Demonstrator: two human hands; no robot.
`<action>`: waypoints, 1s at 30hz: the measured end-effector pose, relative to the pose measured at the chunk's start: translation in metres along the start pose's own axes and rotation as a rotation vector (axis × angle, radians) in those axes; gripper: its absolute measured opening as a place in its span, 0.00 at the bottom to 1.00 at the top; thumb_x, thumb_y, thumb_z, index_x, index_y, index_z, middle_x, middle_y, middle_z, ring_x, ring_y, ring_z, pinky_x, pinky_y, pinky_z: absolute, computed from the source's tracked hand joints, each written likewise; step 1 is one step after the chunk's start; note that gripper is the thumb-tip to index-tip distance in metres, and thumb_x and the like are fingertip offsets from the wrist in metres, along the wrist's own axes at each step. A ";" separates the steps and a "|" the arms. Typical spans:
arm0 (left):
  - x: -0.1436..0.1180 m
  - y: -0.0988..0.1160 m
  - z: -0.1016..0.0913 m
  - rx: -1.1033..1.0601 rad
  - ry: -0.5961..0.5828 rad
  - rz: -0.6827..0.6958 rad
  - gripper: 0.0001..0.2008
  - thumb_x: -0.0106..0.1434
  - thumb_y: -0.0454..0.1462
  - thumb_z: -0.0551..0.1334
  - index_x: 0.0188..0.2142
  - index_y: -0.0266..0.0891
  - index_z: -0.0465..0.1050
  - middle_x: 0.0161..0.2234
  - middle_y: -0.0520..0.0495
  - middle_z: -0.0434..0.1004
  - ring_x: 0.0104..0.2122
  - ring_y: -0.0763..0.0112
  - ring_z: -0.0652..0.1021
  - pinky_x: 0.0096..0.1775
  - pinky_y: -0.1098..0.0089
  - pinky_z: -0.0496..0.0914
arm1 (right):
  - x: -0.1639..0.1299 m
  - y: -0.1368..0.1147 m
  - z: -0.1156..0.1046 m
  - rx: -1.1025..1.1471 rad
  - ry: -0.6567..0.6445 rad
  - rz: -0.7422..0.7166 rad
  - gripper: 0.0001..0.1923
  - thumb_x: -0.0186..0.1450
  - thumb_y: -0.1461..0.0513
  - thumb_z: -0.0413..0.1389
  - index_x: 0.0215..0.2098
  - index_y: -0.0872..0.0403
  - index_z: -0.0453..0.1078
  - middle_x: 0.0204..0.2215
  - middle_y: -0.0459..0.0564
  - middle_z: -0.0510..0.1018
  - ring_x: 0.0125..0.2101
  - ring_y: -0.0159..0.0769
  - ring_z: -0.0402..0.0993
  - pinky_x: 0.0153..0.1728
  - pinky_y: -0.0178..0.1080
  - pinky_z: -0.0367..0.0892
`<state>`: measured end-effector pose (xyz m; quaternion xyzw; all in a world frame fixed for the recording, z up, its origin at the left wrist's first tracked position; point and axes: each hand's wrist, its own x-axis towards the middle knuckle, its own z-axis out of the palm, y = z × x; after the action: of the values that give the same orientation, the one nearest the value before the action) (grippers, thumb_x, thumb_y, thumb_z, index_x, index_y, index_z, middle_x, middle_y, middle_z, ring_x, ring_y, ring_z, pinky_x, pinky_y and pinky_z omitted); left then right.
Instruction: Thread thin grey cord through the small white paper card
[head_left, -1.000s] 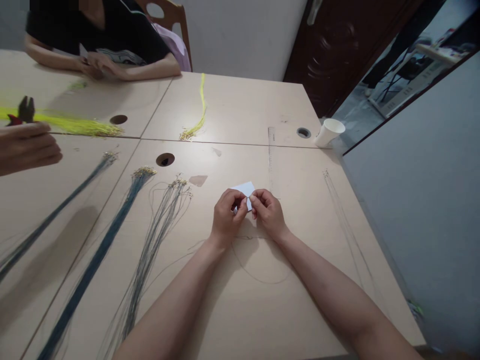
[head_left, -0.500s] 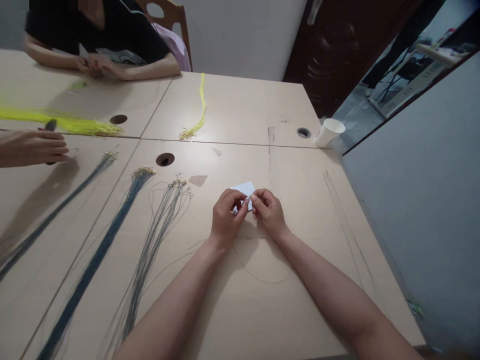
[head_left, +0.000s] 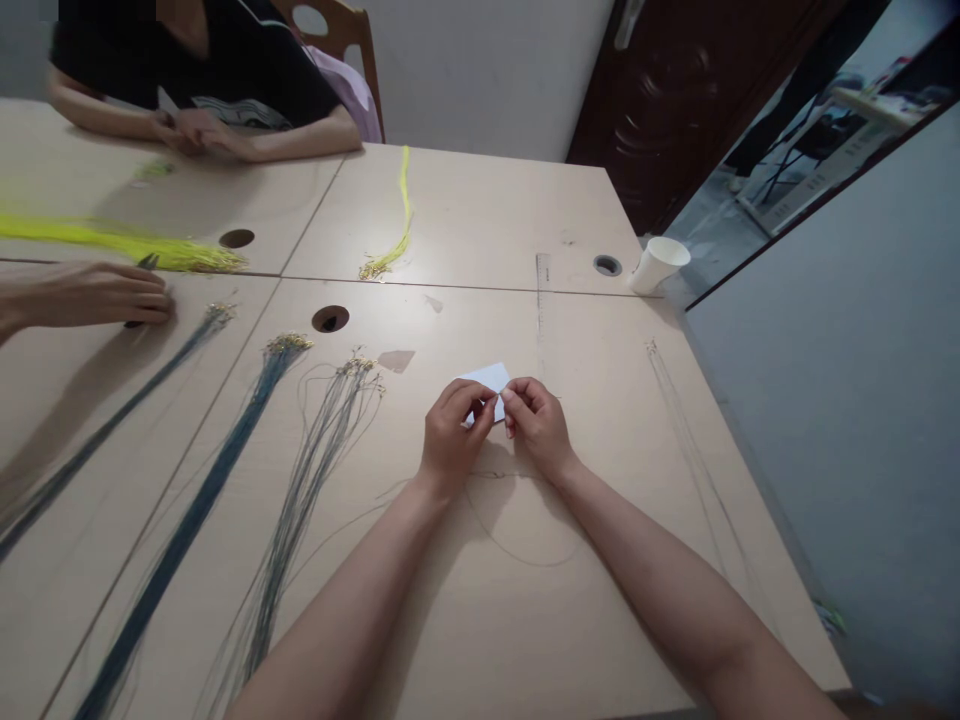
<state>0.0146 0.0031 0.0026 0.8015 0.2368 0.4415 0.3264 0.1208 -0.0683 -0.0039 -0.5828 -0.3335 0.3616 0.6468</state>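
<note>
My left hand and my right hand meet above the table, fingertips almost touching. Both are closed in a pinch on a fine thin cord; the exact spot they grip is mostly covered by the fingers. Below the wrists, a loop of this thin grey cord lies on the wood, with a small knot-like bit near its top. A white card rests under and behind my fingers. To the left lies a loose bundle of grey cords with gold-coloured metal ends.
Further left are a dark blue cord bundle and yellow cords. A co-worker's hand holds a dark tool there. A clear ruler, a white cup and a few thin cords lie to the right.
My hands stay nearly in place, still pinched together. At the left, the co-worker's hand with the dark tool has shifted right and lower, toward the cord ends.
</note>
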 end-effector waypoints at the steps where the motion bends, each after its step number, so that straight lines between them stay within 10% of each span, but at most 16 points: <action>1: 0.000 0.000 0.000 0.004 0.002 0.005 0.02 0.57 0.31 0.59 0.29 0.37 0.68 0.27 0.50 0.69 0.24 0.79 0.68 0.26 0.76 0.64 | 0.000 0.000 0.000 0.000 0.000 0.001 0.08 0.60 0.56 0.53 0.30 0.53 0.63 0.15 0.38 0.64 0.15 0.26 0.61 0.19 0.32 0.58; 30: -0.001 0.000 0.001 0.052 -0.019 0.074 0.03 0.58 0.29 0.57 0.30 0.37 0.66 0.27 0.50 0.68 0.26 0.78 0.68 0.29 0.75 0.65 | 0.000 0.000 0.000 0.015 0.012 0.021 0.08 0.60 0.57 0.53 0.29 0.53 0.62 0.14 0.37 0.64 0.14 0.25 0.60 0.18 0.31 0.58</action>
<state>0.0145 0.0024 0.0017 0.8223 0.2152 0.4392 0.2910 0.1209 -0.0681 -0.0037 -0.5838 -0.3206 0.3673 0.6492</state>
